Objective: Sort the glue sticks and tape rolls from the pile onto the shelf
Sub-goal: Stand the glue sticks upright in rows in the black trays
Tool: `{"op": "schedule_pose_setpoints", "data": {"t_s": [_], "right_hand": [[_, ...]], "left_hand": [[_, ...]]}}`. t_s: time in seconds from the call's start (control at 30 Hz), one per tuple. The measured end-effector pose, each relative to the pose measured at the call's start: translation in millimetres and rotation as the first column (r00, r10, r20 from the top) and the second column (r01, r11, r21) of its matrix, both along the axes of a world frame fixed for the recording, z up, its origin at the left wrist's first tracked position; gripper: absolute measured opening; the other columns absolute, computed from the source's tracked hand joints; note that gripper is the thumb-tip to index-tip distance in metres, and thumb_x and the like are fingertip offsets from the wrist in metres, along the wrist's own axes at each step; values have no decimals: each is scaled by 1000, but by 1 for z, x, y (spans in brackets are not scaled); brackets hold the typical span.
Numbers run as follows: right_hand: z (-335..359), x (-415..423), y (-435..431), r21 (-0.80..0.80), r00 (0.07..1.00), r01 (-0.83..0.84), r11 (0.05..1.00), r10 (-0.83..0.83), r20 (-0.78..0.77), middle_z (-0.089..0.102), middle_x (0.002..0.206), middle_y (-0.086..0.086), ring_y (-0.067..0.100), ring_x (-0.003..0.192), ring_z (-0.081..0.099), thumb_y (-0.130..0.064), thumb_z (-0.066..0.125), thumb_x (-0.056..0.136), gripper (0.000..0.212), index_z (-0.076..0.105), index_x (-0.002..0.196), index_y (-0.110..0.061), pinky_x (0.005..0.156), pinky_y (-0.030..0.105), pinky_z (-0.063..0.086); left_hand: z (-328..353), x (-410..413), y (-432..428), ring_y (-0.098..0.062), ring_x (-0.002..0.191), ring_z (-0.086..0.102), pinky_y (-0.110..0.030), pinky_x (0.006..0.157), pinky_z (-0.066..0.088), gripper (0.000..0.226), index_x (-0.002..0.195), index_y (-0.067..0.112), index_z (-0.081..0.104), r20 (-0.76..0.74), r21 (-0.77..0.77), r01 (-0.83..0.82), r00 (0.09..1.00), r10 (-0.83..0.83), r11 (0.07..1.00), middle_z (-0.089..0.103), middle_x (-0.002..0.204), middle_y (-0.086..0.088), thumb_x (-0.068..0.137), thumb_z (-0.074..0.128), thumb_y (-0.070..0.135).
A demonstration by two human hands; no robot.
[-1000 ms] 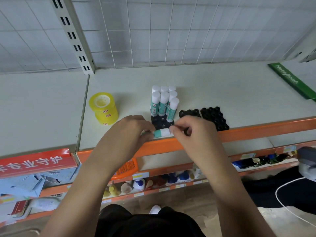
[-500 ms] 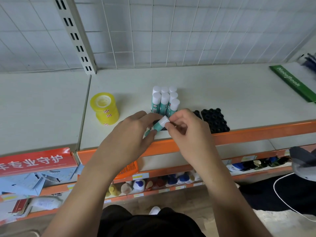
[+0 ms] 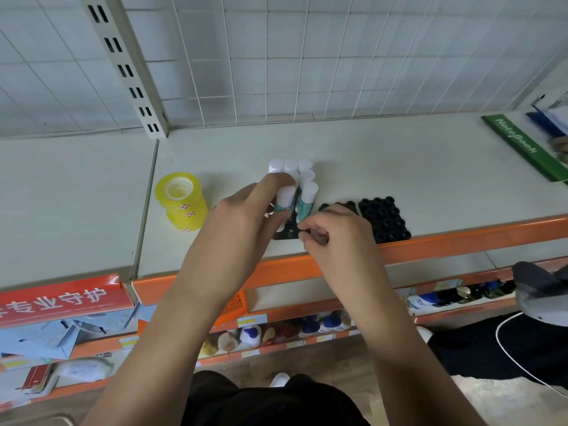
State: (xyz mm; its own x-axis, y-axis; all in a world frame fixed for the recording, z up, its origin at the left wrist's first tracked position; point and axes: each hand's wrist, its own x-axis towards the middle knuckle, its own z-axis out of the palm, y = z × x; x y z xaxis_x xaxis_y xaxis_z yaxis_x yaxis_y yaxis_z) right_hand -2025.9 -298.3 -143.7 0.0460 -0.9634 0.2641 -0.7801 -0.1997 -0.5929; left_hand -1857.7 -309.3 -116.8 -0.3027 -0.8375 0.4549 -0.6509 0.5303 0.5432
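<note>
Nearest the orange front edge of the shelf (image 3: 399, 167), the right hand (image 3: 333, 238) hovers with its fingers curled in. Its tips are by the black holder (image 3: 287, 233). I cannot tell from this angle whether they pinch the holder's rim or nothing at all.

Just beyond, the left hand (image 3: 246, 222) grips a glue stick (image 3: 284, 196) upright over the holder's front sockets, fingers wrapped round its teal body below the white cap. The stick looks light, rigid and smooth-walled. A grasp round the middle of the barrel should serve better than one on the cap, which might pull off.

The stick stands against the other glue sticks (image 3: 304, 176), which fill the holder's rear rows. Spare black trays (image 3: 384, 219) lie to the right along the front edge. The yellow tape rolls (image 3: 181, 204) stand stacked well apart, near the shelf's left edge.
</note>
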Motion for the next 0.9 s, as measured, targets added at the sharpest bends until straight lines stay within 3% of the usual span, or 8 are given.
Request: {"op": "schedule_pose_setpoints", "data": {"t_s": [0.2, 0.43, 0.6, 0.9], "right_hand": [[-3, 3, -3, 2, 1000, 10, 1000, -10, -14, 66, 89, 3, 11, 75, 57, -3, 73, 83, 11, 77, 92, -8, 72, 24, 49], [-3, 4, -6, 18, 999, 19, 1000, -19, -30, 67, 88, 3, 12, 75, 59, -5, 73, 84, 8, 78, 90, -8, 70, 23, 49], [-3, 3, -6, 13, 999, 7, 1000, -6, -31, 68, 87, 5, 16, 75, 62, -5, 73, 84, 6, 78, 87, -7, 71, 30, 52], [-3, 4, -6, 27, 999, 7, 1000, -6, -44, 66, 88, 5, 17, 74, 63, -4, 72, 84, 6, 78, 84, -6, 69, 33, 54]], "left_hand": [[-5, -8, -6, -24, 77, 65, -40, 69, 57, 28, 117, 25, 56, -28, -15, 3, 1000, -4, 1000, 50, 113, 2, 91, 63, 17], [-7, -14, -11, -30, 83, 64, -41, 67, 55, 25, 112, 19, 54, -63, -23, -5, 998, 3, 1000, 54, 105, -3, 89, 64, 12], [-11, -18, -11, -34, 79, 62, -43, 66, 54, 12, 99, 7, 58, -49, -32, -28, 998, 27, 999, 53, 96, -7, 90, 60, 15], [-21, -21, -16, -33, 80, 64, -46, 66, 55, 18, 96, 4, 57, -93, -6, -101, 991, 100, 995, 58, 94, -9, 83, 69, 4]]}}
